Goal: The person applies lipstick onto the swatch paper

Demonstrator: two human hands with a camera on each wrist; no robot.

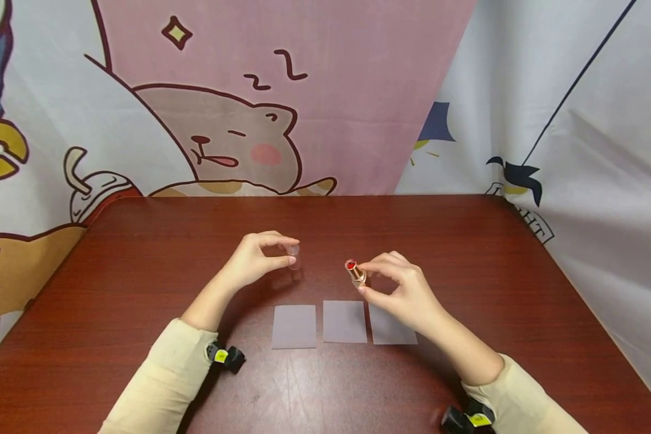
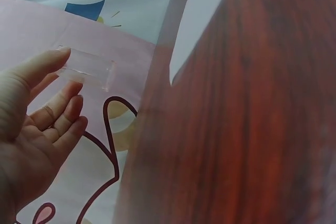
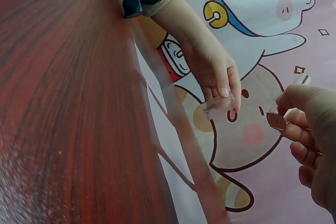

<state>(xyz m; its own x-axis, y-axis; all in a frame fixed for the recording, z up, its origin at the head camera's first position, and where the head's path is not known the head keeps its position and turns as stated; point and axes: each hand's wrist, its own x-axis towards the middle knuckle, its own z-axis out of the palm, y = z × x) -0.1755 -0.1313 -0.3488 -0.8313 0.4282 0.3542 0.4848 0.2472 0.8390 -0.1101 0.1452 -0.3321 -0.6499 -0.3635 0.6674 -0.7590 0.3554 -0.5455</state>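
My left hand (image 1: 249, 262) pinches a clear see-through lipstick cap (image 2: 88, 69) between thumb and fingertips, raised over the table. Opposite it, my right hand (image 1: 407, 292) pinches an uncapped lipstick (image 1: 357, 275) by its gold-coloured lower part. The lipstick's red end tilts up and to the left, away from my palm. Cap and lipstick are apart, with a gap between the two hands. From the right wrist view, the lipstick's flat base (image 3: 276, 121) faces the camera, and the cap (image 3: 217, 107) shows in the left hand's fingers.
Three pale flat squares lie in a row on the brown table (image 1: 260, 398): a left one (image 1: 294, 327), a middle one (image 1: 345, 322) and a right one (image 1: 393, 327), partly under my right hand. A printed cartoon curtain (image 1: 358, 120) hangs behind the table.
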